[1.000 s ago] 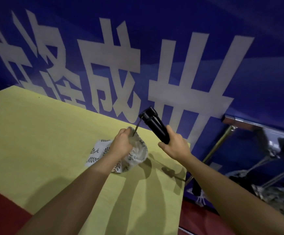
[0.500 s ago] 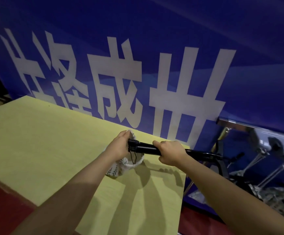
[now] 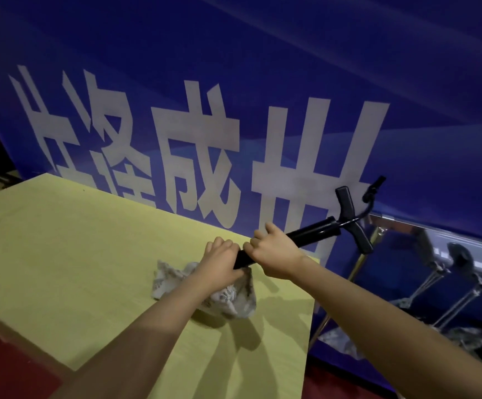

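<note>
Head view: right hand (image 3: 274,254) grips glossy tubular pump (image 3: 314,234) over crumpled cloth (image 3: 234,300).

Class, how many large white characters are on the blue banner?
4, left to right: first character far left, second character beside it, third character central, fourth character rightmost. The table hides some lower edges.

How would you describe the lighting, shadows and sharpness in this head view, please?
Head view: dim, bluish light; dark arm shadows fall on the yellow table; the patterned cloth is soft and blurred; the black pump is a near-featureless silhouette.
</note>
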The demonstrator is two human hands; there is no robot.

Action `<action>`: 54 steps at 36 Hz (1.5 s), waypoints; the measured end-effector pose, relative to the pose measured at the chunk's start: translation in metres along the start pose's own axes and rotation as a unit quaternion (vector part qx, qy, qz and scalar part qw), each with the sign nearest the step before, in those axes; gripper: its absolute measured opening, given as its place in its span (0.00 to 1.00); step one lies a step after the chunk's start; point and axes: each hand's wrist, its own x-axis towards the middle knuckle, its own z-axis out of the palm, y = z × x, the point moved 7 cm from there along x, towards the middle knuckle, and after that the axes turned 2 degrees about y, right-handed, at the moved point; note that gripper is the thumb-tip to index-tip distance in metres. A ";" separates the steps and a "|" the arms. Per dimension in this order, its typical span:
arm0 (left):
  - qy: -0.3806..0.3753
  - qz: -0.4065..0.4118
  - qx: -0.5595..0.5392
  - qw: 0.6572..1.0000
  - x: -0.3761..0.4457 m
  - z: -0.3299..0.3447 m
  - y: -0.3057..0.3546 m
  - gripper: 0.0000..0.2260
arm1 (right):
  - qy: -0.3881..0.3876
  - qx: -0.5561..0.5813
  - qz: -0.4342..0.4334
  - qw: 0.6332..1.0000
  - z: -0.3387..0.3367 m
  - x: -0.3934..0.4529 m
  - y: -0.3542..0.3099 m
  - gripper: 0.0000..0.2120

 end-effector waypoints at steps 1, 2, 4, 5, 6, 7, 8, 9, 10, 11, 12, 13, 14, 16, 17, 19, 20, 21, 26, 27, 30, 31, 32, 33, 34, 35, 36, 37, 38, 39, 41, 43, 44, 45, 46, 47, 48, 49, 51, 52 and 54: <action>-0.003 -0.007 -0.002 1.000 0.001 0.002 0.000 0.16 | 0.040 -0.022 -0.003 0.999 -0.003 -0.001 0.002 0.07; -0.005 -0.016 -0.007 1.000 0.002 0.003 -0.001 0.16 | 0.091 -0.028 -0.004 0.995 -0.006 -0.002 0.003 0.07; 0.004 -0.042 -0.024 0.999 0.004 0.003 -0.006 0.15 | 0.175 -0.026 0.015 0.984 -0.011 -0.010 0.006 0.09; 0.016 -0.058 -0.035 0.998 0.005 0.002 -0.010 0.14 | 0.200 -0.023 0.031 0.979 -0.013 -0.015 0.007 0.11; 0.030 -0.076 -0.046 0.996 0.005 0.001 -0.014 0.13 | 0.223 -0.018 0.048 0.973 -0.016 -0.020 0.008 0.12; 0.043 -0.089 -0.057 0.993 0.005 -0.001 -0.018 0.13 | 0.237 -0.007 0.064 0.969 -0.018 -0.023 0.009 0.12; 0.053 -0.099 -0.069 0.991 0.005 -0.002 -0.022 0.13 | 0.245 0.006 0.076 0.967 -0.018 -0.026 0.009 0.12; 0.061 -0.105 -0.082 0.989 0.005 -0.004 -0.025 0.13 | 0.241 0.026 0.086 0.966 -0.016 -0.027 0.009 0.12; 0.067 -0.108 -0.098 0.987 0.005 -0.006 -0.027 0.13 | 0.230 0.056 0.098 0.967 -0.013 -0.026 0.010 0.11; 0.073 -0.108 -0.115 0.985 0.004 -0.008 -0.028 0.14 | 0.215 0.099 0.119 0.964 -0.009 -0.025 0.012 0.10; 0.078 -0.108 -0.133 0.982 0.004 -0.011 -0.029 0.14 | 0.190 0.152 0.147 0.959 -0.004 -0.023 0.016 0.09; 0.082 -0.106 -0.150 0.980 0.004 -0.014 -0.029 0.14 | 0.155 0.206 0.182 0.949 0.003 -0.021 0.019 0.10; 0.086 -0.104 -0.166 0.977 0.003 -0.016 -0.029 0.14 | 0.107 0.261 0.218 0.934 0.013 -0.019 0.022 0.12; 0.103 -0.096 -0.196 0.970 -0.001 -0.022 -0.028 0.14 | 0.046 0.354 0.267 0.895 0.026 -0.015 0.023 0.18; 0.116 -0.093 -0.212 0.966 -0.003 -0.026 -0.027 0.14 | 0.039 0.396 0.281 0.873 0.029 -0.012 0.023 0.20; 0.136 -0.093 -0.246 0.955 -0.006 -0.033 -0.027 0.13 | 0.026 0.469 0.288 0.834 0.029 -0.004 0.020 0.24; 0.138 -0.097 -0.266 0.949 -0.007 -0.034 -0.029 0.12 | 0.015 0.497 0.283 0.820 0.031 0.000 0.018 0.24; 0.137 -0.102 -0.287 0.942 -0.007 -0.034 -0.030 0.12 | 0.006 0.520 0.276 0.808 0.031 0.004 0.016 0.24; 0.140 -0.117 -0.372 0.910 -0.011 -0.035 -0.037 0.09 | 0.046 0.586 0.308 0.748 0.028 0.009 0.018 0.10; 0.145 -0.120 -0.379 0.906 -0.013 -0.036 -0.037 0.09 | 0.059 0.602 0.314 0.732 0.025 0.009 0.020 0.09; 0.165 -0.123 -0.389 0.898 -0.016 -0.035 -0.040 0.11 | 0.092 0.634 0.309 0.703 0.011 0.008 0.026 0.05; 0.170 -0.122 -0.390 0.897 -0.017 -0.035 -0.039 0.12 | 0.095 0.641 0.304 0.699 0.006 0.008 0.028 0.05; 0.173 -0.122 -0.388 0.897 -0.018 -0.034 -0.038 0.12 | 0.094 0.642 0.303 0.698 0.003 0.008 0.030 0.06; 0.175 -0.123 -0.384 0.898 -0.018 -0.034 -0.037 0.11 | 0.093 0.640 0.303 0.700 0.000 0.007 0.032 0.07; 0.177 -0.126 -0.381 0.899 -0.019 -0.033 -0.035 0.11 | 0.092 0.636 0.308 0.702 -0.002 0.006 0.034 0.07; 0.179 -0.129 -0.377 0.900 -0.018 -0.033 -0.034 0.11 | 0.095 0.633 0.314 0.702 -0.004 0.006 0.036 0.07; 0.177 -0.133 -0.372 0.901 -0.018 -0.032 -0.032 0.12 | 0.098 0.633 0.322 0.697 -0.005 0.005 0.038 0.06; 0.174 -0.136 -0.369 0.903 -0.018 -0.031 -0.030 0.12 | 0.098 0.643 0.330 0.685 -0.005 0.004 0.039 0.05; 0.169 -0.138 -0.369 0.903 -0.017 -0.030 -0.029 0.12 | 0.097 0.662 0.337 0.663 -0.004 0.003 0.038 0.05; 0.165 -0.138 -0.371 0.903 -0.017 -0.029 -0.027 0.13 | 0.094 0.686 0.341 0.636 -0.003 0.003 0.037 0.06; 0.158 -0.136 -0.372 0.905 -0.016 -0.028 -0.024 0.13 | 0.085 0.727 0.345 0.588 -0.002 0.003 0.034 0.08; 0.146 -0.135 -0.367 0.909 -0.016 -0.028 -0.022 0.13 | 0.085 0.755 0.341 0.554 -0.003 0.002 0.031 0.09; 0.140 -0.136 -0.367 0.910 -0.016 -0.028 -0.021 0.14 | 0.086 0.767 0.338 0.538 -0.003 0.002 0.031 0.10; 0.135 -0.137 -0.369 0.909 -0.015 -0.027 -0.021 0.15 | 0.087 0.777 0.334 0.526 -0.004 0.001 0.031 0.09; 0.130 -0.136 -0.373 0.909 -0.015 -0.026 -0.021 0.16 | 0.089 0.783 0.331 0.519 -0.004 0.001 0.031 0.09; 0.126 -0.135 -0.374 0.909 -0.015 -0.026 -0.021 0.17 | 0.092 0.787 0.329 0.514 -0.004 0.000 0.031 0.09; 0.122 -0.133 -0.375 0.910 -0.015 -0.025 -0.020 0.18 | 0.098 0.791 0.326 0.509 -0.004 0.000 0.032 0.09; 0.117 -0.132 -0.377 0.909 -0.015 -0.025 -0.020 0.19 | 0.103 0.793 0.322 0.507 -0.006 -0.001 0.033 0.09; 0.111 -0.135 -0.386 0.906 -0.014 -0.022 -0.021 0.20 | 0.107 0.788 0.318 0.517 -0.009 -0.001 0.037 0.09; 0.108 -0.137 -0.390 0.904 -0.014 -0.020 -0.021 0.20 | 0.106 0.782 0.317 0.527 -0.008 -0.001 0.038 0.08; 0.105 -0.131 -0.403 0.900 -0.013 -0.018 -0.022 0.20 | 0.101 0.758 0.319 0.559 -0.007 0.000 0.042 0.06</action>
